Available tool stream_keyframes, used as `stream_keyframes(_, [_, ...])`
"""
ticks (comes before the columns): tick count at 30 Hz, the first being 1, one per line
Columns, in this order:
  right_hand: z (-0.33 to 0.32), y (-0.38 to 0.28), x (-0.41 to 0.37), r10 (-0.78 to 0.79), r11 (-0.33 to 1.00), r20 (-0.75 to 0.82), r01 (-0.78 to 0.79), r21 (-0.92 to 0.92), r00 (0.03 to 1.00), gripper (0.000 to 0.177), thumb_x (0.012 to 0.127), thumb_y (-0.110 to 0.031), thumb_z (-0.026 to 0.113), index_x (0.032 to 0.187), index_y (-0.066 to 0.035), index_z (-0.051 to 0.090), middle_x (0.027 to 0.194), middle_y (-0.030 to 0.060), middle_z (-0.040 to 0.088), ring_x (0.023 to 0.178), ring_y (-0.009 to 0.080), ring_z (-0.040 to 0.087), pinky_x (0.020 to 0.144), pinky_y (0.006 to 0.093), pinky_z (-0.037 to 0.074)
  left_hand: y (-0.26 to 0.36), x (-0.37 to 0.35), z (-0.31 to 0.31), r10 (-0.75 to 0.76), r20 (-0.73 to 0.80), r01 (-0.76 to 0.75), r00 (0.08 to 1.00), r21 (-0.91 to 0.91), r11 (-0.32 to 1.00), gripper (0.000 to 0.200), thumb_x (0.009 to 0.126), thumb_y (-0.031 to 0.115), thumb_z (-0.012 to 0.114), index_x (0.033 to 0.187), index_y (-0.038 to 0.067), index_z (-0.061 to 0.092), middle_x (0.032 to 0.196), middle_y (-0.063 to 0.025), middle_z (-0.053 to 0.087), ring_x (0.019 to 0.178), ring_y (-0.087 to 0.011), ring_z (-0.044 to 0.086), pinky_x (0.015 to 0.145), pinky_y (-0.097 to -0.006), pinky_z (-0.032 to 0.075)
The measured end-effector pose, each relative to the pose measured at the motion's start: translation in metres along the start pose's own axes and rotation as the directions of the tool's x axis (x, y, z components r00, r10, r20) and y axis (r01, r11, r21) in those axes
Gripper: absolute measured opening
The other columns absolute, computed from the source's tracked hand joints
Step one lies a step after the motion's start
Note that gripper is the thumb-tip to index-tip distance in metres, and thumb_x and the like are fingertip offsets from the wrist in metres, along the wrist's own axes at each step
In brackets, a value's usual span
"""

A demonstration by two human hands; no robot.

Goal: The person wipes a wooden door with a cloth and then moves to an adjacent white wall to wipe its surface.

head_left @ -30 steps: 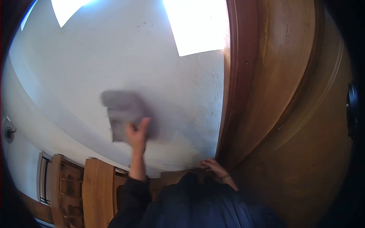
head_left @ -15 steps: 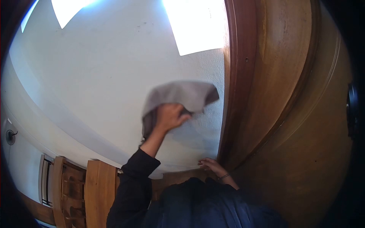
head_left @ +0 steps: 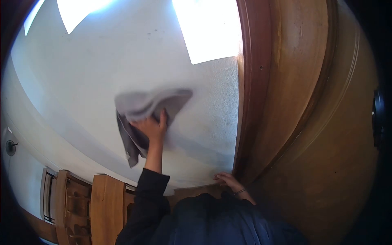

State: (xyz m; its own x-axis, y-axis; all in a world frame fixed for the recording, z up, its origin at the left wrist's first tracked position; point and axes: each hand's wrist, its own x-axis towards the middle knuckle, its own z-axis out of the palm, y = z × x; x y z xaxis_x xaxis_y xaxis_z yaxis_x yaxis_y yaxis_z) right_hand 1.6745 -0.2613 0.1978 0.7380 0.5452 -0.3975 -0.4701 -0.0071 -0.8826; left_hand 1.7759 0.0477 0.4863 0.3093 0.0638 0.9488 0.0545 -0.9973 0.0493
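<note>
My left hand [head_left: 152, 127] presses a grey cloth [head_left: 132, 103] to the white wall [head_left: 94, 69]. The cloth is bunched over the fingers, with one corner flaring to the right and another hanging down on the left. The thumb sticks up along the fabric, while the fingertips are partly hidden in its folds. Low down beside the foot of the wooden frame, my right hand [head_left: 228, 181] hangs with loosely stretched fingers and nothing in it. A thin band circles that wrist.
A brown wooden door frame [head_left: 257, 81] and panel [head_left: 298, 61] rise along the right. Bright light patches [head_left: 208, 32] fall on the upper wall. At lower left stand a wooden table [head_left: 107, 200] and chairs [head_left: 77, 204]; a round dark fixture [head_left: 11, 147] is at far left.
My left hand has swept the cloth to the left across the wall, and the cloth has folded differently, its left corner now dangling. My right hand has stayed nearly in place.
</note>
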Motion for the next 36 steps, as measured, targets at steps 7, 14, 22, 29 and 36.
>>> stream_keyframes(7, [0.021,0.017,0.008,0.073,0.997,0.159,-0.069,-0.033,0.985,0.043,0.104,-0.038,0.055,0.135,-0.008,0.058,0.129,0.0058,0.066,0.119,0.0176,0.062,0.101,0.0359,0.048,-0.068,-0.122,0.03,0.253,0.132,-0.266,0.958,0.089,0.96,0.083,0.08,0.071,0.054,0.143,0.016,0.052,0.152,-0.0102,0.047,0.146,-0.0362,0.032,0.119,-0.068,0.005])
stream_keyframes(14, [0.027,0.004,-0.001,0.082,0.991,0.179,-0.062,-0.117,0.98,0.045,0.105,-0.038,0.054,0.137,-0.007,0.055,0.131,0.0066,0.065,0.12,0.0192,0.062,0.101,0.036,0.048,-0.089,0.026,-0.013,0.164,-0.013,-0.165,0.986,-0.058,0.985,0.073,0.082,0.064,0.056,0.138,0.016,0.058,0.149,-0.0121,0.05,0.145,-0.0367,0.034,0.121,-0.0633,0.007])
stream_keyframes(22, [0.042,0.016,0.003,0.112,0.985,0.221,-0.08,-0.15,0.969,0.044,0.105,-0.036,0.056,0.135,-0.004,0.057,0.128,0.0076,0.067,0.119,0.0177,0.062,0.1,0.0326,0.049,-0.023,0.165,-0.07,0.2,-0.125,-0.193,0.972,0.066,0.979,0.049,0.096,0.045,0.055,0.113,0.003,0.072,0.122,-0.0216,0.068,0.136,-0.0386,0.046,0.12,-0.0598,0.011])
stream_keyframes(29, [0.04,0.061,0.042,-0.067,0.955,0.29,0.145,-0.258,0.955,0.036,0.103,-0.027,0.059,0.131,-0.004,0.06,0.125,0.007,0.067,0.115,0.0148,0.062,0.099,0.0314,0.048,0.043,0.094,-0.056,0.619,0.252,-0.534,0.744,-0.333,0.777,0.054,0.078,0.027,0.072,0.13,0.011,0.064,0.164,-0.0123,0.028,0.151,-0.0374,0.025,0.119,-0.0576,0.027])
stream_keyframes(36, [0.104,-0.186,-0.029,-0.913,0.278,0.061,0.724,-0.631,0.403,0.035,0.089,-0.002,0.061,0.124,-0.006,0.065,0.129,0.0152,0.062,0.121,0.0317,0.058,0.105,0.041,0.044,0.069,0.09,-0.017,0.833,-0.053,-0.501,0.55,-0.819,0.279,0.075,0.078,0.005,0.067,0.15,0.018,0.049,0.162,-0.0065,0.035,0.151,-0.0364,0.028,0.122,-0.047,0.03])
